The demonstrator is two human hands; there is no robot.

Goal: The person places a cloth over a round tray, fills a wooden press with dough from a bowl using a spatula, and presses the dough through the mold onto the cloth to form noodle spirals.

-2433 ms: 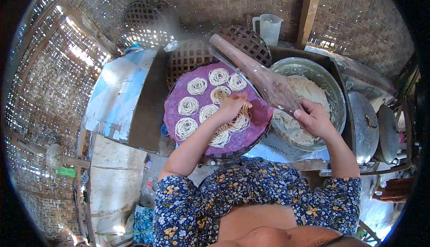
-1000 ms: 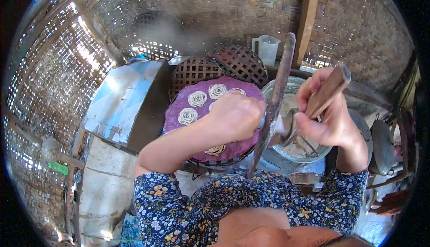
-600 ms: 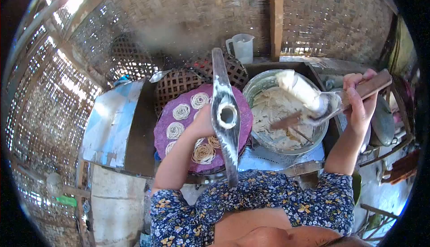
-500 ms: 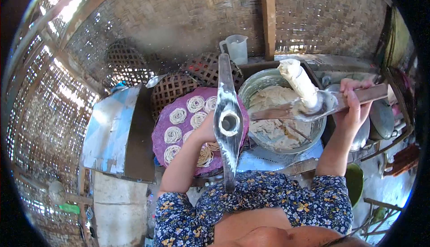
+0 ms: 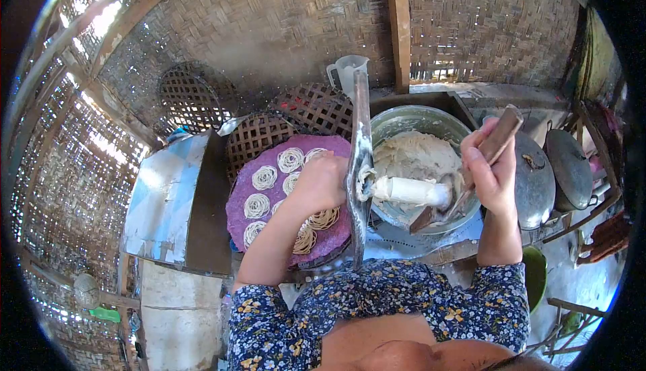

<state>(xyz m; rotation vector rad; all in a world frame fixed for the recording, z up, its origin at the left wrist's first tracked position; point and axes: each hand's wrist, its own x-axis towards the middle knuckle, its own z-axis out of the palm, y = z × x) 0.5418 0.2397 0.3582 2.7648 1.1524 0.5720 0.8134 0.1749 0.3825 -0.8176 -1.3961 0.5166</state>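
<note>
My left hand [image 5: 326,181] is closed on the wooden press cylinder piece [image 5: 363,149], a long dough-smeared bar with a round hole, held upright in view; the fingertips are hidden behind it. My right hand [image 5: 492,172] grips one end of the wooden plunger [image 5: 410,191], whose pale, dough-coated rod points left. The rod's tip meets the hole in the press piece. Behind the plunger stands a metal basin [image 5: 441,113] with a mass of pale dough [image 5: 417,149]. Below my left hand, several coiled noodle nests [image 5: 264,177] lie on a purple round tray [image 5: 243,199].
A plastic measuring jug [image 5: 350,71] stands at the back. Woven baskets [image 5: 259,139] lean behind the tray. A blue-white box [image 5: 168,193] is at the left, and lidded metal pots [image 5: 535,182] stand at the right.
The plunger has swung from pointing up to lying sideways, and its tip has come to the hole. My left hand has turned the press piece edge-on and moved it slightly right.
</note>
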